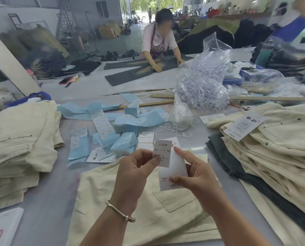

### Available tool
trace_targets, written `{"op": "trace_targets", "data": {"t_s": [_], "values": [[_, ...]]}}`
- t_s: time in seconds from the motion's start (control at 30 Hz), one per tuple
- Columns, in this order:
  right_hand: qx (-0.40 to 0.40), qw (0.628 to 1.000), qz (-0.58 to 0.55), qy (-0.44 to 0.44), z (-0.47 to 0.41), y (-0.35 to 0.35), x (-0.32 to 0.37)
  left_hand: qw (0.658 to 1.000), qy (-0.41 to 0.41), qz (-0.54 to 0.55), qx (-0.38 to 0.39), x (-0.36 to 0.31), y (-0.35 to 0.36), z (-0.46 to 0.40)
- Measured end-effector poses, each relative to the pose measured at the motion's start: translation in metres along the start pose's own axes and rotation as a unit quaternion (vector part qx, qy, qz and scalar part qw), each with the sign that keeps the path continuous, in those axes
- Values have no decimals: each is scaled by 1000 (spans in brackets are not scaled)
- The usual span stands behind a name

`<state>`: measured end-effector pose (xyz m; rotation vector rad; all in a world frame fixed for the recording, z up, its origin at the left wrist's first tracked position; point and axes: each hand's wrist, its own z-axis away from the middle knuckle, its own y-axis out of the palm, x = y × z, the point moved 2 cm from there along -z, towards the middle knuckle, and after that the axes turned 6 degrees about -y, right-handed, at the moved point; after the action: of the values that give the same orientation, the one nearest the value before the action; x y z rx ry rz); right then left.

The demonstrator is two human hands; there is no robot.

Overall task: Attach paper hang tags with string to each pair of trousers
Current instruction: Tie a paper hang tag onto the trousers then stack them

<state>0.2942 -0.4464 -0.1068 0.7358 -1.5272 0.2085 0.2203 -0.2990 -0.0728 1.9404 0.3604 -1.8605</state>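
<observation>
Two hands work above the cream trousers (pixel 148 201) that lie flat at the near edge of the tabletop (pixel 50 192). The left hand (pixel 134 173) pinches a small size label (pixel 163 151), printed "1103#" and "XS", between thumb and fingers; the label stands upright with its long axis toward the far edge. The right hand (pixel 196 176) grips a larger white hang tag (pixel 173 173) just behind the label, its thumb on the lower part and its index finger stretched up to the tag's top; this tag is also upright and leans a little to the right. Both forearms rise from the near edge, and the left wrist carries a bracelet (pixel 120 211). Folded cream trousers (pixel 20 148) are stacked at the left edge and a tagged stack (pixel 272 144) at the right edge. Blue paper strips (pixel 112 121) and loose strings (pixel 174 129) lie in the middle, so free room remains only around the near trousers.
</observation>
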Motion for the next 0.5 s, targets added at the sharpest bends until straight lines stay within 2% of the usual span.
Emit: {"op": "trace_targets", "data": {"t_s": [0.07, 0.2, 0.37, 0.5], "values": [[6, 1000, 2, -11, 1, 5, 2, 1000, -20, 9, -6, 3, 4, 0], [8, 996, 74, -55, 4, 9, 5, 999, -50, 14, -15, 12, 9, 2], [-14, 981, 159, -109, 9, 12, 6, 998, -57, 0, -36, 21, 13, 5], [-32, 977, 165, -134, 10, 13, 5, 998, -48, -24, -41, 21, 16, 5]]}}
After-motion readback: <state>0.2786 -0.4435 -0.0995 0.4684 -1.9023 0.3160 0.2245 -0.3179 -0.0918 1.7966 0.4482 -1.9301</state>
